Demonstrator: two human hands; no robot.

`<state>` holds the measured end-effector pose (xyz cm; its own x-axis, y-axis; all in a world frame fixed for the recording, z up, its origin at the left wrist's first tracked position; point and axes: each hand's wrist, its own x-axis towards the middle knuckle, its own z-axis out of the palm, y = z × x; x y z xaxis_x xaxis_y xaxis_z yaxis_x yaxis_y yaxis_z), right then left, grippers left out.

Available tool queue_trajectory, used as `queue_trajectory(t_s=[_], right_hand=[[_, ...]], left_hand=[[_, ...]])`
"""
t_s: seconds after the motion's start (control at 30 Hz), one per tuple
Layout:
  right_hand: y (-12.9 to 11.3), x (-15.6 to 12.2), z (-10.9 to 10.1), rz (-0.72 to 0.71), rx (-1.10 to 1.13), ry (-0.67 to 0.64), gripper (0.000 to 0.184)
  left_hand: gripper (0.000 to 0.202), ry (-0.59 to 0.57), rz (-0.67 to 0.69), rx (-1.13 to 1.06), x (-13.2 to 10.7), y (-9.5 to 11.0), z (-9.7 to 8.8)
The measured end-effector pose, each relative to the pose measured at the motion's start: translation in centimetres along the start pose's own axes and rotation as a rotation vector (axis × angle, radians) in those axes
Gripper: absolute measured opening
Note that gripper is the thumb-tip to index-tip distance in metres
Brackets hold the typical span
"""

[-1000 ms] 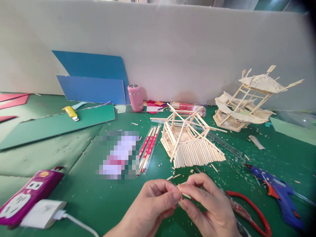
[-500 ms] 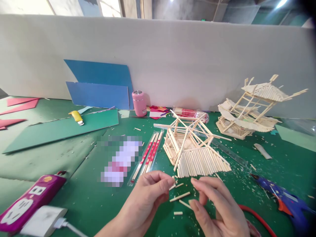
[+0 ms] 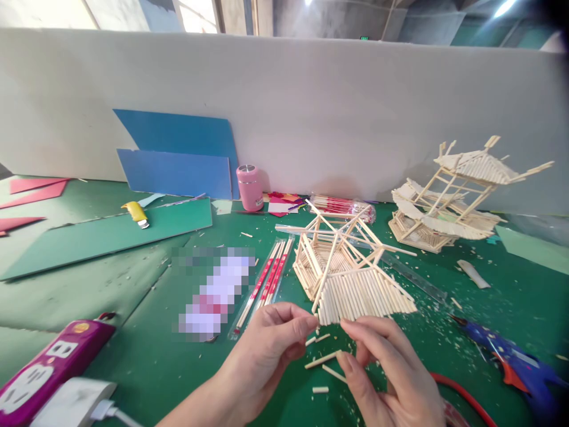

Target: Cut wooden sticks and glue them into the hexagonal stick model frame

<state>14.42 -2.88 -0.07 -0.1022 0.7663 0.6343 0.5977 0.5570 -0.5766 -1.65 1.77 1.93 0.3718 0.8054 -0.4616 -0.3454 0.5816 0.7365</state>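
My left hand (image 3: 278, 341) is closed in a pinch at the near left corner of a pavilion frame (image 3: 340, 237) built of thin wooden sticks. Whatever sits between its thumb and forefinger is too small to make out. Across from it, my right hand (image 3: 384, 362) holds nothing; its thumb and forefinger are apart, just below the slatted roof panel (image 3: 364, 296). Cut stick pieces (image 3: 320, 360) lie on the green table between the hands, with a short piece (image 3: 320, 390) nearer to me.
A blue glue gun (image 3: 507, 350) and red cable (image 3: 464, 394) lie right. Behind stands another stick pavilion (image 3: 448, 201). Packed chopsticks (image 3: 271, 276), a pink flask (image 3: 250, 188), a yellow cutter (image 3: 136, 213), green board (image 3: 115, 237) and purple power strip (image 3: 57, 362) lie around.
My left fingertips have come up slightly to the frame's near corner. The right hand has shifted a little left, its fingers still apart. The pavilion stays in place.
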Motion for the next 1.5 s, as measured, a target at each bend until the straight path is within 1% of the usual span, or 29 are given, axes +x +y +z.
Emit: queue_trajectory(t_s=[0.17, 0.33, 0.43, 0.7, 1.13, 1.33, 1.5], right_hand=[[0.0, 0.1, -0.1, -0.012, -0.005, -0.017, 0.034], [0.0, 0.5, 0.3, -0.031, -0.132, 0.007, 0.029], [0.1, 0.9, 0.7, -0.060, -0.180, 0.022, 0.030], [0.1, 1.6, 1.7, -0.074, -0.197, 0.051, 0.029], [0.1, 1.8, 1.6, -0.064, -0.202, 0.051, 0.027], [0.1, 1.9, 1.6, -0.057, -0.213, 0.028, 0.026], [0.1, 1.9, 1.7, -0.056, -0.206, 0.018, 0.027]], left_hand=[[0.020, -0.003, 0.006, 0.004, 0.2, 0.1, 0.0], [0.019, -0.006, 0.007, 0.001, 0.1, 0.1, 0.0], [0.020, 0.006, 0.001, 0.004, 0.1, 0.1, 0.1], [0.020, 0.009, -0.007, -0.012, 0.1, 0.2, 0.2], [0.020, -0.020, 0.005, -0.003, 0.3, 0.2, 0.1], [0.020, -0.021, 0.000, 0.002, 0.1, 0.2, 0.1], [0.017, 0.001, -0.012, -0.002, 0.1, 0.2, 0.2]])
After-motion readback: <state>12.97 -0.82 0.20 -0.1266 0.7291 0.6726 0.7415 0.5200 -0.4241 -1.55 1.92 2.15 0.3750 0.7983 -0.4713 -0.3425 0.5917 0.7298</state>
